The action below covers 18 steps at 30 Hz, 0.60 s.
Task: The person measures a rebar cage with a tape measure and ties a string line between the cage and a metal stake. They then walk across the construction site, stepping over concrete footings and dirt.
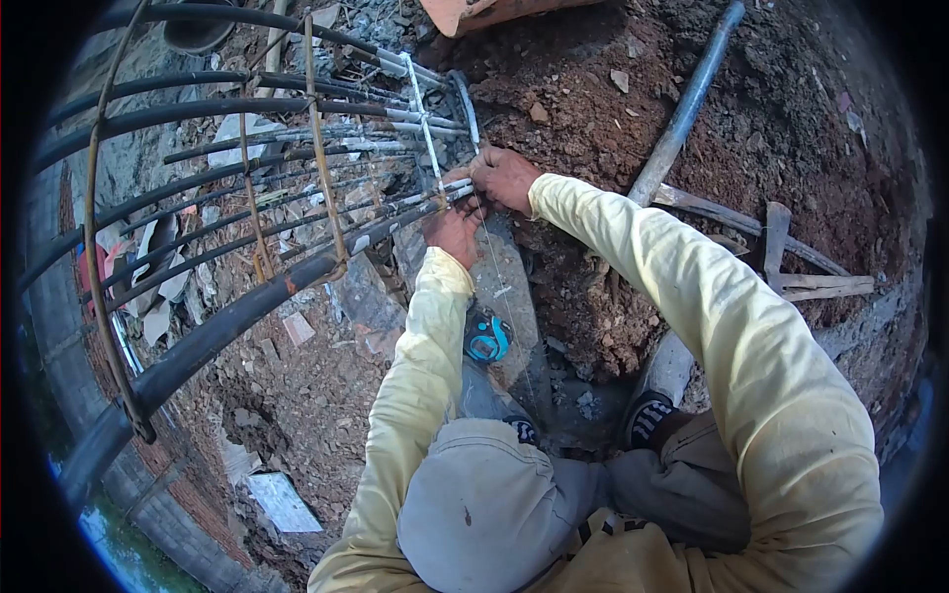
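A cage of dark steel rebar [198, 356] with thinner cross ties reaches in from the left; its far ends are smeared white. At the end of its nearest bar, my left hand [455, 235] has its fingers curled up from below. My right hand [506, 180] meets it from the other side, with fingertips pinched close to the bar end. What either pinches is hidden. A thin string or wire [508, 292] hangs down from between my hands. Below my left hand lies a round black and turquoise object [486, 336], of a kind I cannot make out.
Flat stone slabs [509, 267] and rubble lie under the bars. A metal pipe [692, 99] leans on the reddish soil [583, 128] at right, near wooden pieces [825, 287]. An orange pan edge [474, 12] shows at the top. A pale tile [283, 502] lies lower left.
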Tool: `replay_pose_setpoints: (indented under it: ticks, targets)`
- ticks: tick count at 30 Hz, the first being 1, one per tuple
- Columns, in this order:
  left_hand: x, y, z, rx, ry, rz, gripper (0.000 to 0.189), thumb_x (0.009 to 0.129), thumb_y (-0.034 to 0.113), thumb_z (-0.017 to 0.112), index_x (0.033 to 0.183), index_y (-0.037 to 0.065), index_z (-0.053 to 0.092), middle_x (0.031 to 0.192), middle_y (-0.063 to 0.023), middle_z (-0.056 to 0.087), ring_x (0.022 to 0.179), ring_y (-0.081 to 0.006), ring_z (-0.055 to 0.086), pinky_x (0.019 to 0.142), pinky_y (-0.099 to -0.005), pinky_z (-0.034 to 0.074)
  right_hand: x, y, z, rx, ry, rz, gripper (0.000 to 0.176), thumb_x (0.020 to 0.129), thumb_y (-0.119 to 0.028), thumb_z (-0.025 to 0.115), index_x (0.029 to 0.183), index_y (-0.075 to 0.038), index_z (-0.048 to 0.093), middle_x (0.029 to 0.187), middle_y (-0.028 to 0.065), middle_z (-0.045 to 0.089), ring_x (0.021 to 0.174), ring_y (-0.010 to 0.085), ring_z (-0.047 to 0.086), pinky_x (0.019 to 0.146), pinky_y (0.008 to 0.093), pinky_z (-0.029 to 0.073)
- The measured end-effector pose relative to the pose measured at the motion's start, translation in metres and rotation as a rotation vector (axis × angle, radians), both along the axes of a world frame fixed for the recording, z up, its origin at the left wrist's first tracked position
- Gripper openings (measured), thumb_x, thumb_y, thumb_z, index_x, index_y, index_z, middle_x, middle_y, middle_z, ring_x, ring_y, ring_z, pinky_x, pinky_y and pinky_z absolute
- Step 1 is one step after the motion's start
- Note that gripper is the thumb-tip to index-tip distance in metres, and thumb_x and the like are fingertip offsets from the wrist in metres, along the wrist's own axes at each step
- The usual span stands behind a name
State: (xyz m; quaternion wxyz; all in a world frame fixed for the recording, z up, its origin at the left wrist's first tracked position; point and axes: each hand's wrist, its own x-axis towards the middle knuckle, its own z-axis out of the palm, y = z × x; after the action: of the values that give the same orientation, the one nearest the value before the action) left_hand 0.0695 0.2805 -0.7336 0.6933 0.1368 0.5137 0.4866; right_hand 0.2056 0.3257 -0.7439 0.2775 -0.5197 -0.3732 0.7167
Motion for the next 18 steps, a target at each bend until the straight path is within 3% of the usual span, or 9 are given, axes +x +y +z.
replay_pose_setpoints:
  ticks: [6,12,18]
  targets:
    - [0.0033,-0.0017,0.0021,0.097,0.237,-0.066,0.022,0.090,0.014,0.053,0.111,0.007,0.054,0.091,-0.0024,0.059,0.073,-0.0097,0.056,0.063,-0.0232,0.048,-0.0009,-0.0035,0.0015,-0.004,0.013,-0.019,0.016,0.086,-0.021,0.052,0.087,-0.005,0.052,0.069,0.0009,0.051,0.055,0.0090,0.045,0.047,0.0244,0.038]
    - [0.0067,-0.0023,0.0032,0.117,0.345,-0.009,0.019,0.084,0.000,0.054,0.101,0.004,0.061,0.085,-0.0030,0.062,0.065,-0.0092,0.057,0.055,-0.0220,0.046,0.0003,-0.0038,0.0047,-0.073,0.037,-0.015,0.017,0.087,-0.021,0.052,0.089,-0.004,0.052,0.070,0.0013,0.050,0.054,0.0088,0.045,0.046,0.0236,0.039]
    - [0.0048,-0.0010,0.0043,0.098,0.583,-0.122,0.018,0.081,0.004,0.056,0.097,-0.001,0.062,0.077,-0.0052,0.063,0.064,-0.0105,0.057,0.057,-0.0238,0.046,0.0007,-0.0018,-0.0005,-0.123,0.074,-0.018,0.015,0.086,-0.020,0.054,0.089,-0.005,0.052,0.069,0.0008,0.049,0.052,0.0091,0.044,0.046,0.0233,0.038]
